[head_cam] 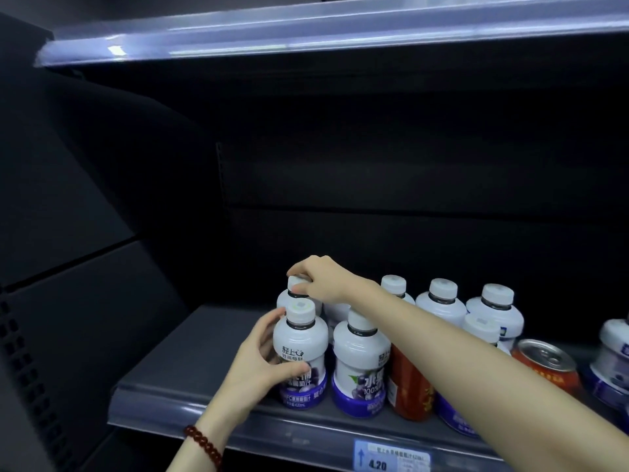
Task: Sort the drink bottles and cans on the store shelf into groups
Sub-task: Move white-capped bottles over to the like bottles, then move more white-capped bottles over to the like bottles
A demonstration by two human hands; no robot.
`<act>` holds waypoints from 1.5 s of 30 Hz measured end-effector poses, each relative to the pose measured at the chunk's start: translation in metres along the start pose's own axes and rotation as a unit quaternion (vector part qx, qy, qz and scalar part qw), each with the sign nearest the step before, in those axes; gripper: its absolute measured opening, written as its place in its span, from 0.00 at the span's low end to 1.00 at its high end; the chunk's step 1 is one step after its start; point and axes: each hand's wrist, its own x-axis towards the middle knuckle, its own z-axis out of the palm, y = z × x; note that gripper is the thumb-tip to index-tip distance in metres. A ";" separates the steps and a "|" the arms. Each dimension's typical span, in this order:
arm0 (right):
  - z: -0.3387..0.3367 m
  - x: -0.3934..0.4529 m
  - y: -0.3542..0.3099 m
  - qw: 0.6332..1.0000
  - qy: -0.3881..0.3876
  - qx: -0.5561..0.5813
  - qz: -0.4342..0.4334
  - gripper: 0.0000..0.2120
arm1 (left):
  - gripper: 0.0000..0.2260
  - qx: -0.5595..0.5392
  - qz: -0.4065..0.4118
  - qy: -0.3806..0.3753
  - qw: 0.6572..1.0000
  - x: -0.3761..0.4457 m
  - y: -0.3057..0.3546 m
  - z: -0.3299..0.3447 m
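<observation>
Several white bottles with purple bands stand on a grey store shelf (190, 362). My left hand (262, 366) wraps the front-left bottle (301, 352) from its left side. My right hand (318, 277) reaches across from the right and pinches the cap of the bottle behind it (292, 298). A second front bottle (360, 362) stands just right of the held one. A red can (406, 386) is partly hidden under my right forearm, and another red can (544, 364) with a silver top stands further right.
More white bottles (442, 301) fill the back row and the right edge (612, 359). The left part of the shelf is bare. A price tag (391, 458) reading 4.20 sits on the front rail. A lit upper shelf (306, 32) hangs overhead; dark panels close the left side.
</observation>
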 end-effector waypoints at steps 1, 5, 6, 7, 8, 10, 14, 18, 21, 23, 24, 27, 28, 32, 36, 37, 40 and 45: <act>0.001 -0.001 0.000 1.000 -0.002 -0.002 -0.003 0.22 | 0.36 0.006 0.001 0.002 1.000 -0.001 0.000 0.000; -0.004 -0.009 -0.002 1.000 -0.019 -0.021 -0.008 0.22 | 0.34 0.047 0.001 -0.003 0.999 -0.004 0.008 0.001; -0.008 -0.013 -0.003 1.000 -0.012 -0.021 -0.011 0.22 | 0.35 0.055 0.005 -0.004 0.998 -0.005 0.012 0.002; -0.014 -0.018 -0.003 1.000 0.004 -0.019 -0.016 0.22 | 0.38 0.066 0.015 0.000 0.998 -0.007 0.019 0.003; -0.020 -0.024 -0.004 0.999 0.027 -0.011 -0.021 0.21 | 0.41 0.081 0.030 0.012 0.996 -0.009 0.026 0.005; -0.036 -0.040 -0.003 0.997 0.068 0.022 -0.029 0.18 | 0.42 0.120 0.087 0.070 0.986 -0.014 0.043 0.014; -0.066 -0.084 0.006 0.986 0.139 0.087 -0.026 0.13 | 0.25 0.113 0.199 0.150 0.962 -0.026 0.081 0.052; -0.084 -0.138 0.026 0.966 0.205 0.156 -0.001 0.10 | 0.18 0.144 0.234 0.102 0.956 -0.031 0.103 0.098; -0.087 -0.180 0.044 0.949 0.250 0.193 0.021 0.10 | 0.10 0.171 0.238 0.077 0.953 -0.033 0.103 0.132; -0.085 -0.205 0.054 0.940 0.270 0.205 0.035 0.10 | 0.10 0.165 0.221 0.059 0.959 -0.033 0.100 0.152; -0.084 -0.215 0.059 0.938 0.276 0.207 0.043 0.09 | 0.10 0.161 0.215 0.050 0.962 -0.034 0.098 0.163; -0.080 -0.242 0.075 0.929 0.297 0.213 0.065 0.09 | 0.10 0.151 0.206 0.015 0.967 -0.035 0.098 0.191; -0.079 -0.249 0.079 0.926 0.303 0.212 0.074 0.09 | 0.10 0.143 0.203 0.002 0.969 -0.037 0.099 0.199; -0.077 -0.279 0.098 0.914 0.323 0.226 0.100 0.08 | 0.09 0.123 0.205 -0.040 0.970 -0.045 0.104 0.228; -0.081 -0.308 0.118 0.906 0.324 0.247 0.115 0.08 | 0.11 0.085 0.190 -0.087 0.974 -0.053 0.106 0.262; -0.085 -0.315 0.123 0.906 0.324 0.244 0.117 0.07 | 0.12 0.077 0.183 -0.100 0.975 -0.055 0.105 0.272; -0.102 -0.336 0.134 0.906 0.331 0.233 0.127 0.08 | 0.13 0.084 0.164 -0.132 0.974 -0.059 0.098 0.304; -0.142 -0.357 0.170 0.896 0.376 0.156 0.175 0.06 | 0.18 0.093 0.115 -0.153 0.977 -0.065 0.080 0.365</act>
